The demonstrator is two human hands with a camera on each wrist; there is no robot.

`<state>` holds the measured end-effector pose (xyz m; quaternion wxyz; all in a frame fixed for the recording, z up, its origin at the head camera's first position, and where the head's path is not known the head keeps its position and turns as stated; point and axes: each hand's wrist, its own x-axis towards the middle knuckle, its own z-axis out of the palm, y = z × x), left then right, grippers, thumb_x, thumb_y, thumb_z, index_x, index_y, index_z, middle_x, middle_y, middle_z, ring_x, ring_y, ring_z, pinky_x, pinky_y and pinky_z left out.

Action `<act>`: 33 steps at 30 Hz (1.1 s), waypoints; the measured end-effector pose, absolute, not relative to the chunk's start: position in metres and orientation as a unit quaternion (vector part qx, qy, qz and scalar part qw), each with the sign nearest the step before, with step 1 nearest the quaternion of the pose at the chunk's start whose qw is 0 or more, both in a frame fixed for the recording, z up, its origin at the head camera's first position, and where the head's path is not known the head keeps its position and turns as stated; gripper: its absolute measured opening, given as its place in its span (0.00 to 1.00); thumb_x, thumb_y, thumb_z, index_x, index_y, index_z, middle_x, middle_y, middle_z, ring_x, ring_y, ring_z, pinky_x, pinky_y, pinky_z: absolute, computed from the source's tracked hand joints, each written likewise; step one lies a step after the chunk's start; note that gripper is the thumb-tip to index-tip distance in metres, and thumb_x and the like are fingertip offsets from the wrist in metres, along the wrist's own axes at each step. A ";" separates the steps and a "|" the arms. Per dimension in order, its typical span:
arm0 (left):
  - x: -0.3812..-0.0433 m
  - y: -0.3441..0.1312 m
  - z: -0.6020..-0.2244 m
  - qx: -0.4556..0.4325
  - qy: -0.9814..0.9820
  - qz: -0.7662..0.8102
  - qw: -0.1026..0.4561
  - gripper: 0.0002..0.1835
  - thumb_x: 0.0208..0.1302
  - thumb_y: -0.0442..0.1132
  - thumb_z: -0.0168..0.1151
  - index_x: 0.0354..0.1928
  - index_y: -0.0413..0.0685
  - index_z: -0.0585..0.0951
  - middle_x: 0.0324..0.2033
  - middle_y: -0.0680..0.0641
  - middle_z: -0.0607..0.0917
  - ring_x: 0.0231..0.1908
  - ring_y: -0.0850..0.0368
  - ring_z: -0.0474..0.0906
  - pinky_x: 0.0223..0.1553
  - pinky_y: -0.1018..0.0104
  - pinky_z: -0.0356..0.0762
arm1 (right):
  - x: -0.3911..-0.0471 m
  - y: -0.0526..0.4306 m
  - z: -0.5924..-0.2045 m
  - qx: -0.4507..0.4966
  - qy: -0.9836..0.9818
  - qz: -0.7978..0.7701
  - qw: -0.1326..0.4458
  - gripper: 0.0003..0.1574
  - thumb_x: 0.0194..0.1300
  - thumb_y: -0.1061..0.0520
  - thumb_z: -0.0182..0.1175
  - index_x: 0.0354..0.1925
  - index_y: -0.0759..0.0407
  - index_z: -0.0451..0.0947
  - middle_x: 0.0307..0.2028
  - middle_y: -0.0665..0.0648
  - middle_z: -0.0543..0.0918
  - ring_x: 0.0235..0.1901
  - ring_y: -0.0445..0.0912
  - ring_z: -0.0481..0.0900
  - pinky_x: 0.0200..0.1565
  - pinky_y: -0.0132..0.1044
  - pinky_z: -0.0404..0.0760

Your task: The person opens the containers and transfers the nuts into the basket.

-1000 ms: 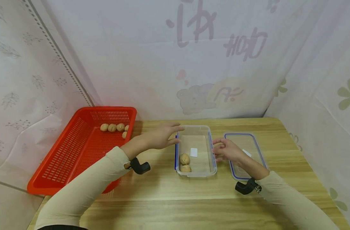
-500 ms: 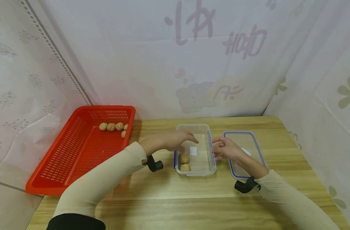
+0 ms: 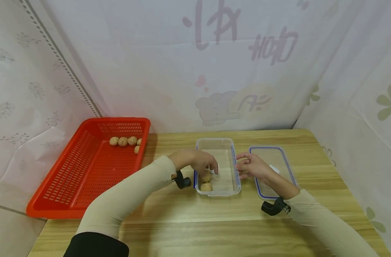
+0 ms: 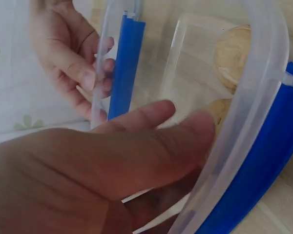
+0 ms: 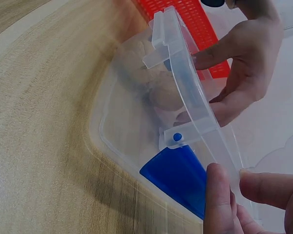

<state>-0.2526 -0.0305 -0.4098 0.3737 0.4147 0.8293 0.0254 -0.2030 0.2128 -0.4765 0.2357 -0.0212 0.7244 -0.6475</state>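
Note:
A clear plastic food box (image 3: pixel 226 193) with blue side latches stands uncovered on the table. Two walnuts sit in its near left corner: one walnut (image 3: pixel 206 187) against the near wall, the other walnut (image 3: pixel 207 175) just behind it. Over the left rim reaches my left hand (image 3: pixel 200 162), thumb and fingers spread around the rear walnut, the index finger hanging apart from it. In the right wrist view its fingers stand around the walnut (image 5: pixel 167 92). My right hand (image 3: pixel 254 167) steadies the right side of the box, thumb and finger at the rim.
A red slotted basket (image 3: pixel 83 210) at the left holds several walnuts (image 3: pixel 123 141) in its far right corner. The box's lid (image 3: pixel 274 157), with a blue seal, lies on the wooden table (image 3: pixel 195 228) under the right forearm. Printed cloth walls (image 3: pixel 169 71) surround the table.
My left hand has moved right from beside the box, over its left rim and down to the rear walnut. The right hand stays at the box's right side.

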 end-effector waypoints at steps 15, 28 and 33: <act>-0.249 -0.026 -0.417 0.378 0.852 -0.014 0.363 0.23 0.58 0.28 0.75 0.54 0.51 0.84 0.55 0.47 0.83 0.54 0.55 0.79 0.53 0.65 0.80 | -0.203 0.213 -0.476 -0.020 0.727 -0.645 0.234 0.30 0.73 0.68 0.57 0.67 0.76 0.59 0.38 0.58 0.81 0.36 0.45 0.82 0.38 0.38 0.88; -0.246 -0.025 -0.418 0.386 0.854 -0.030 0.346 0.19 0.58 0.29 0.75 0.52 0.48 0.86 0.45 0.53 0.85 0.44 0.62 0.78 0.50 0.68 0.79 | -0.203 0.213 -0.477 -0.022 0.724 -0.647 0.237 0.30 0.73 0.68 0.57 0.67 0.75 0.58 0.38 0.57 0.81 0.36 0.44 0.81 0.37 0.38 0.88; -0.246 -0.026 -0.420 0.392 0.856 -0.025 0.336 0.19 0.60 0.31 0.74 0.54 0.47 0.85 0.46 0.52 0.85 0.43 0.62 0.77 0.48 0.69 0.79 | -0.202 0.213 -0.476 -0.019 0.721 -0.650 0.238 0.30 0.72 0.68 0.58 0.67 0.75 0.59 0.38 0.58 0.81 0.36 0.45 0.81 0.37 0.38 0.88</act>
